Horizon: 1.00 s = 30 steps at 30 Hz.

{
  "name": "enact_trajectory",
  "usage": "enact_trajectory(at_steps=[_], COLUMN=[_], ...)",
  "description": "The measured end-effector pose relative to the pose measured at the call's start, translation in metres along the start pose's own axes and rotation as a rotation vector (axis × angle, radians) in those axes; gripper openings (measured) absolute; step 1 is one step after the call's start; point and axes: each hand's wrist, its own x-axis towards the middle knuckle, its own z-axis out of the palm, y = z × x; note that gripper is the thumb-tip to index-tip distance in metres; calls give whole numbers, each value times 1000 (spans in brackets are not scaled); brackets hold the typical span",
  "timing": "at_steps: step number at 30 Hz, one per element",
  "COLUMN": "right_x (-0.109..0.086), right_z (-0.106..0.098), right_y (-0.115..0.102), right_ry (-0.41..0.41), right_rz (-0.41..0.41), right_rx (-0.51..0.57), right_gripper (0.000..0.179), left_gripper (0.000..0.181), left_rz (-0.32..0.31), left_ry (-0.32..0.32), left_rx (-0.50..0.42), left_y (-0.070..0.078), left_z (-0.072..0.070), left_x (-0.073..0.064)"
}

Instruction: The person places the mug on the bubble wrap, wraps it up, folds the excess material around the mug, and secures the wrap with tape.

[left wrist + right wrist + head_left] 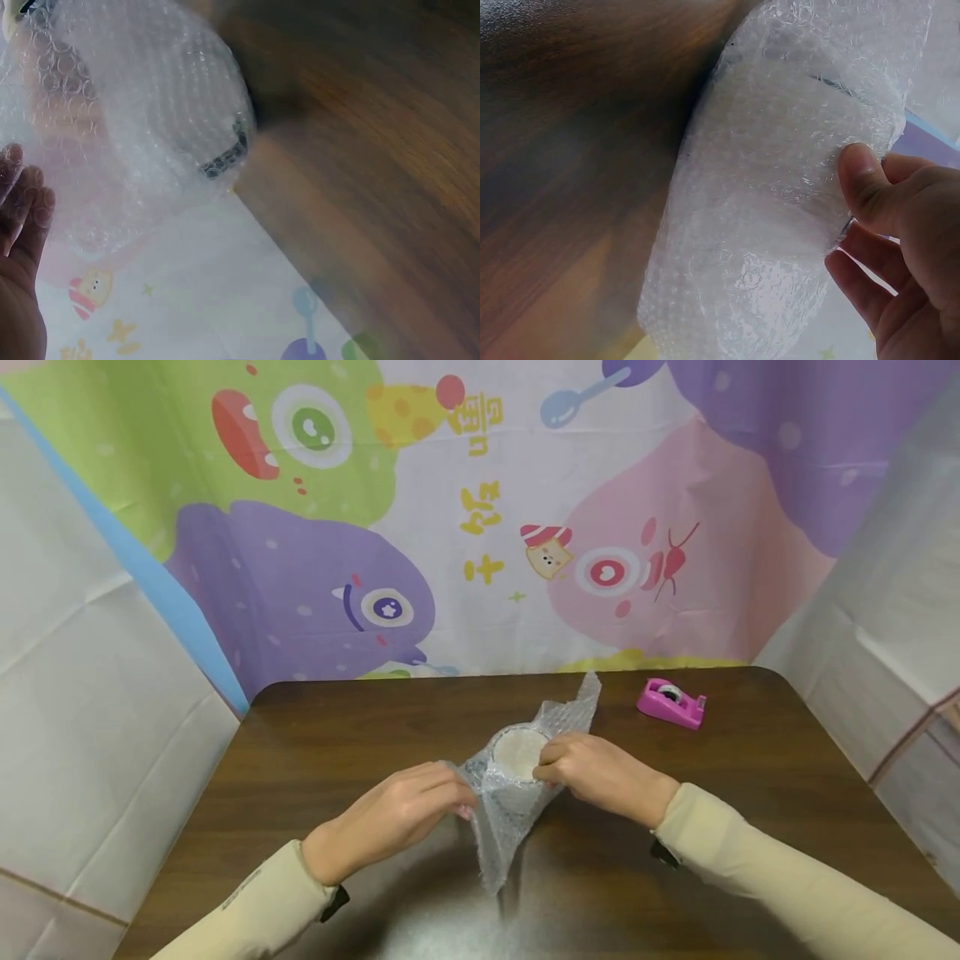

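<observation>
A round, pale cup-like thing [517, 752] stands on the table, its circular top facing up. Clear bubble wrap [513, 806] surrounds its side, with one pointed flap toward the front and another toward the back right. Ribbing and a dark band [225, 159] show through the wrap in the left wrist view. My left hand [401, 810] holds the left edge of the front flap, its fingertips behind the film in its wrist view. At the right of the rim, my right hand [600, 772] pinches the wrap, thumb outside [861, 176] and fingers at the edge.
A pink tape dispenser [671, 703] with a roll in it sits at the table's back right. The dark wooden table [337, 727] meets a cartoon-printed cloth [480, 635] behind, and pale panels [97, 652] stand at both sides.
</observation>
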Motion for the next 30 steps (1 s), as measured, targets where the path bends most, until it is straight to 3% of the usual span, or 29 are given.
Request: enact_trajectory(at_steps=[15,23,30], right_x=[3,1,2], right_z=[0,0,3], right_y=[0,0,-1], right_ry=[-18,-14,-4], right_rz=[-7,-1,9], right_rx=[-21,-32,-10], right_gripper=[23,22,25], left_gripper=[9,10,6], left_rz=[-136,-153,-213], left_ry=[-83,-80,-58], left_rx=[-55,-35,-114], left_y=[-7,-16,-25], left_z=[7,19,30], left_x=[15,26,35])
